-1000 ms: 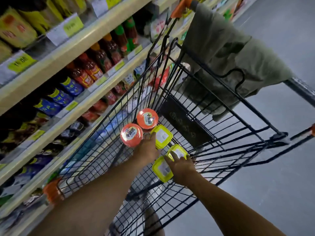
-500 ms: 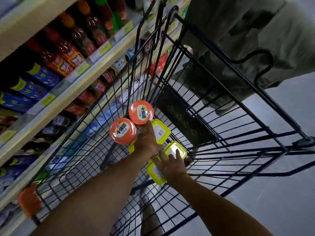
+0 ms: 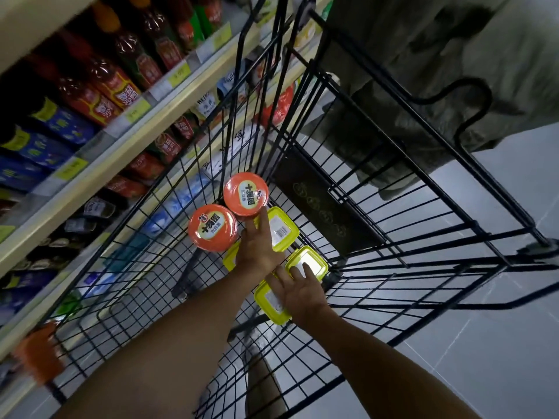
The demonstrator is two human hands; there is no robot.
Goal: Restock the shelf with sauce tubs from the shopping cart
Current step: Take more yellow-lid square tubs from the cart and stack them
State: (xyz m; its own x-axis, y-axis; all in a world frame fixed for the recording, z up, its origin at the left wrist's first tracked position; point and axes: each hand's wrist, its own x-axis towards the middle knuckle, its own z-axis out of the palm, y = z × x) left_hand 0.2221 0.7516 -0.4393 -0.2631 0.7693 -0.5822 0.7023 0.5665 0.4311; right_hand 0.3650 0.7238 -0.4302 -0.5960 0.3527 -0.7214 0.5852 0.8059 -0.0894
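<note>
Since both arms reach down into the shopping cart (image 3: 317, 204), nothing is lifted yet.

- **Right hand:** The right hand (image 3: 302, 293) is nearest and lies flat, fingers straight and spread. The palm is over the near yellow tub (image 3: 269, 300) and the fingertips are on the next yellow tub (image 3: 311, 261). It has no grip on either.
- **Left hand:** The left hand (image 3: 257, 246) is just beyond, covering part of the far yellow tub (image 3: 282, 228). Its index finger is out straight, touching the far orange tub (image 3: 245, 193). The other fingers are hidden under the hand, so I can't tell whether it holds anything.
- **Tubs:** The near orange tub (image 3: 211, 226) sits hard against the far one. All tubs are lid-up on the cart floor.
- **Handling guess:** Rigid plastic with smooth lids, moderately heavy with sauce. Take them by the sidewalls below the lid rim, not by the lid.
- **Shelf:** The shelf (image 3: 99, 176) runs along the left, stocked with bottles (image 3: 121, 83).
</note>
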